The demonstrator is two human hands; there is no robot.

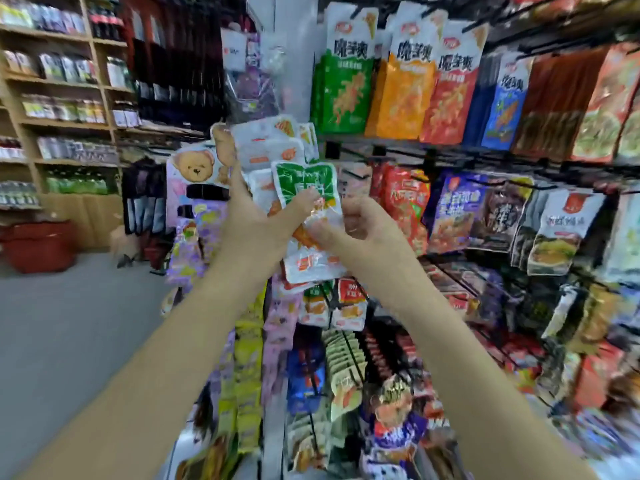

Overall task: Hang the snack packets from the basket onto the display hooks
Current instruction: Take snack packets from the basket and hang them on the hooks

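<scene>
Several snack packets (266, 143) fan out above my left grip (256, 220), which clasps them by their lower ends, thumb laid across a green packet (304, 183) at the front. My right grip (360, 226), just beside the left, is narrow: its curled fingers pinch a white-and-orange packet (313, 263) that hangs down below both grips. I judge that I am parting this one from the bunch so it can go on a hook.

To the right of my right grip and below it, the display hooks (351, 353) carry rows of goods. Among them are hung packets (346, 306) of similar print directly beneath my grips, though I cannot tell whether they belong to this job. Nothing I hold is hung yet, so at least this handful is left.

The red basket (38, 244) sits on the floor well off to the left of my left grip. Its contents are hidden from here, so I cannot say how many more wait there.
</scene>
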